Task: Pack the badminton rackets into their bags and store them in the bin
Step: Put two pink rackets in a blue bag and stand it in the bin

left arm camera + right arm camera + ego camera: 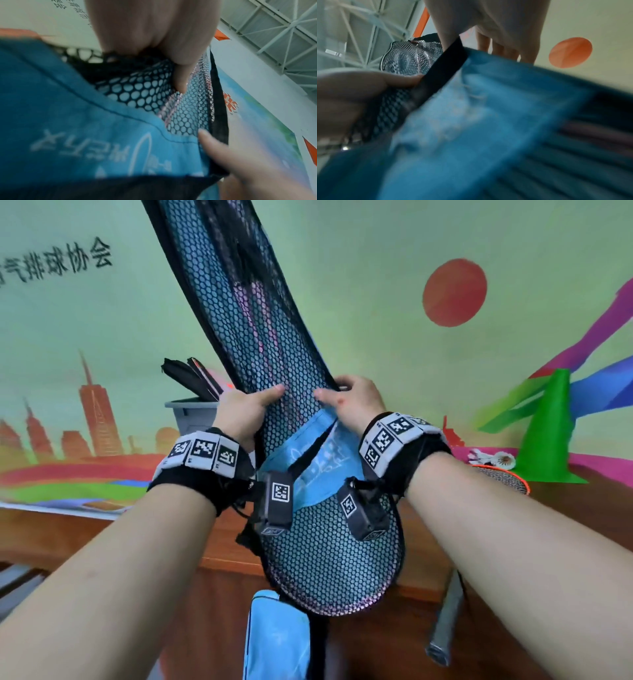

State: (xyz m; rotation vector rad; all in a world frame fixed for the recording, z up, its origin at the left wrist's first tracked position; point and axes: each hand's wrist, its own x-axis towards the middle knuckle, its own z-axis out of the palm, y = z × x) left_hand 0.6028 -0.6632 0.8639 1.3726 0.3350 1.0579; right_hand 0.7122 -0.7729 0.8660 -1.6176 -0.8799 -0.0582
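Note:
I hold a long racket bag [308, 559] up in front of me, black mesh over blue, narrow end tilted up to the left. Pink racket shafts show through the mesh. My left hand [248, 409] grips the bag's left edge at mid-length, thumb on the mesh [137, 97]. My right hand [354, 402] grips the right edge, thumb in front and fingers behind, just above the blue fabric patch [479, 108]. Behind my left hand stands the grey bin [190, 416] with black bags [191, 376] sticking out of it.
A wooden table [85, 539] runs below. An orange-rimmed racket [507, 477] lies at the right, and a grey handle [445, 621] reaches toward me. Shuttlecocks [495, 458] and a green cone [548, 433] stand by the wall. Another blue bag [277, 638] lies at the bottom centre.

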